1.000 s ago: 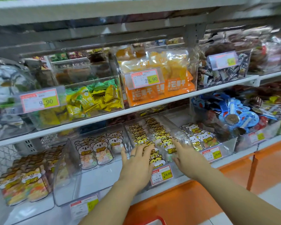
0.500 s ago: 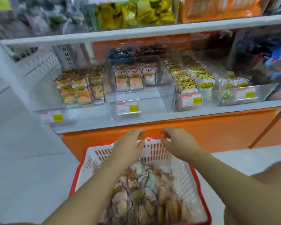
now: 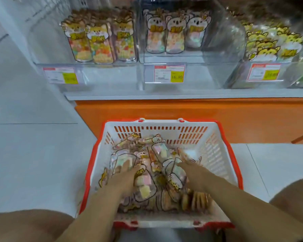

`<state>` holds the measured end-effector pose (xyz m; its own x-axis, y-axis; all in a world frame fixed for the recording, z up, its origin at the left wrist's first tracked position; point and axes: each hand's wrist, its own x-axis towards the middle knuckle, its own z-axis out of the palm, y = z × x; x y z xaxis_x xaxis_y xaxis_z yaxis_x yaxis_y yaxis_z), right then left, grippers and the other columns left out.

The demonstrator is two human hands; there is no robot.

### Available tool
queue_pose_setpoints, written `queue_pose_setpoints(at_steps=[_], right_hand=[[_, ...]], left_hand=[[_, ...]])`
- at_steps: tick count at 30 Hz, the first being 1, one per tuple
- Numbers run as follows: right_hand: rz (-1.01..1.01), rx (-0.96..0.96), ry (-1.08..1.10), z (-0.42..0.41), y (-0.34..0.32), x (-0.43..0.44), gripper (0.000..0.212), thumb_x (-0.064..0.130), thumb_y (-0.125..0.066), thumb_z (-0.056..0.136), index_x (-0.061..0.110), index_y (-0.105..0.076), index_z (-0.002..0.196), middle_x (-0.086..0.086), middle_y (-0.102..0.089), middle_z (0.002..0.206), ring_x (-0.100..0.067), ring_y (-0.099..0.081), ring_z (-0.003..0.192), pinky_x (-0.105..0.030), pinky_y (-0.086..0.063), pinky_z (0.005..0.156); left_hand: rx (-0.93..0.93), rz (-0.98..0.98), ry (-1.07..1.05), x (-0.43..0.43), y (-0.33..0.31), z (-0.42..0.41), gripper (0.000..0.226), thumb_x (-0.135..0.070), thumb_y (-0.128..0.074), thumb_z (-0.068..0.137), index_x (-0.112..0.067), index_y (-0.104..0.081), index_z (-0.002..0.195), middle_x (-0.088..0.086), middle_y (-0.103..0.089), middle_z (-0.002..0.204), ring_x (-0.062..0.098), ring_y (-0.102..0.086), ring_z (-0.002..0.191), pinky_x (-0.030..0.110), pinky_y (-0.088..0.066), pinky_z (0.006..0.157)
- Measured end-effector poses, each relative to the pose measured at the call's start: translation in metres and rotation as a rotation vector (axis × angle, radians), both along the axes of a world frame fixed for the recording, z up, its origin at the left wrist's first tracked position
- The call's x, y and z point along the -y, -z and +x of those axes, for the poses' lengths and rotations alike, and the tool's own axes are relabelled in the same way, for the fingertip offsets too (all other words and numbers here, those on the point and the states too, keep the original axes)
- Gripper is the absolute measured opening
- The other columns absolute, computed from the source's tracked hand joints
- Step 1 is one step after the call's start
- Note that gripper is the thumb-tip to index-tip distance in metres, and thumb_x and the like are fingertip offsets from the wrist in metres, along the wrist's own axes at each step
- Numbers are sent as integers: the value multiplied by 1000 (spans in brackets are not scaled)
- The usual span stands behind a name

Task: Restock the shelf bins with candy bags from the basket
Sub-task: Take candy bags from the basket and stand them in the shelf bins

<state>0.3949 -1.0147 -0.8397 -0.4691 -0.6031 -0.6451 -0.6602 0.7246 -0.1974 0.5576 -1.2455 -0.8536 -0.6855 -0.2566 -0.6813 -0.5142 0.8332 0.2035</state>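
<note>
Now left hand (image 3: 123,179), right hand (image 3: 193,172) inside basket (image 3: 215,151): grips unclenched, flat on candy bags (image 3: 145,189); free room by far rim.

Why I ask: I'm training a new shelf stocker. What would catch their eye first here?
First comes the red-rimmed white plastic basket on the floor at bottom centre, heaped with animal-print clear candy bags, with the left hand and right hand reaching in among them. Above it, clear plastic shelf bins hold matching bags behind yellow-patched price tags, over an orange base panel.
</note>
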Motion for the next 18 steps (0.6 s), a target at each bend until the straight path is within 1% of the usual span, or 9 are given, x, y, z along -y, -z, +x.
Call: queue_pose_setpoints(at_steps=[2, 4, 6, 8, 10, 12, 14, 16, 18], right_hand=[[13, -108, -149, 4, 3, 9, 87, 5, -65, 87, 36, -19, 154, -2, -4, 166, -35, -24, 148, -47, -45, 102], [23, -173, -293, 5, 6, 18, 84, -1, -61, 88, 35, -22, 153, -2, 2, 166, -35, -17, 150, -49, -42, 105], [11, -223, -379, 7, 11, 21, 68, 1, -59, 89, 28, -35, 147, -3, -8, 164, -32, -25, 145, -48, -43, 106], [-25, -259, -367, 6, 18, 19, 48, 13, -61, 92, 26, -49, 136, -4, -30, 154, -30, -33, 136, -45, -43, 105], [-92, -264, -268, -4, 20, 14, 26, 28, -64, 91, 29, -61, 117, 4, -52, 133, -22, -40, 128, -39, -44, 102], [-267, -200, -26, -19, 11, 13, 6, 34, -67, 89, 30, -64, 93, 8, -61, 110, -12, -47, 118, -35, -48, 95], [-491, -61, 261, -33, -9, 16, 15, 27, -70, 90, 27, -59, 80, 10, -63, 91, -7, -56, 96, -30, -51, 80], [-642, 57, 465, -41, -30, 25, 18, 25, -68, 93, 24, -56, 81, 8, -58, 75, -11, -56, 73, -24, -41, 62], [-717, 147, 573, -41, -43, 32, 13, 28, -67, 94, 22, -57, 91, 8, -56, 72, -7, -53, 67, -20, -36, 57]], left_hand=[[25, -15, 22, -5, 0, 3, 90, -34, -65, 93, -46, -3, 157, 0, 22, 165, 36, 8, 153, 57, -18, 119], [5, -33, 21, -7, -4, 1, 91, -26, -65, 93, -45, -3, 157, 0, 21, 166, 37, 7, 153, 56, -21, 118], [-16, -25, 2, -6, -5, -1, 91, -24, -67, 92, -46, -8, 157, 0, 18, 166, 38, 4, 153, 54, -24, 118], [-43, -13, -23, -2, -2, 0, 94, -32, -71, 89, -47, -7, 156, -2, 14, 167, 38, -2, 152, 55, -27, 117], [-96, 2, -62, 3, 3, 2, 102, -50, -73, 82, -49, -2, 155, -7, 8, 167, 35, -8, 152, 56, -30, 117], [-168, 38, -148, 12, 11, 5, 109, -69, -70, 73, -46, -3, 156, -9, 0, 167, 32, -14, 152, 53, -30, 117], [-288, 88, -307, 19, 15, 6, 110, -81, -65, 64, -42, -17, 155, -6, -19, 164, 26, -27, 147, 47, -35, 115], [-417, 113, -436, 23, 16, 6, 100, -77, -68, 66, -37, -33, 150, -5, -39, 153, 20, -41, 137, 41, -40, 110], [-455, 91, -445, 22, 15, 8, 89, -62, -75, 74, -32, -38, 149, -3, -41, 151, 21, -41, 135, 39, -39, 111]])
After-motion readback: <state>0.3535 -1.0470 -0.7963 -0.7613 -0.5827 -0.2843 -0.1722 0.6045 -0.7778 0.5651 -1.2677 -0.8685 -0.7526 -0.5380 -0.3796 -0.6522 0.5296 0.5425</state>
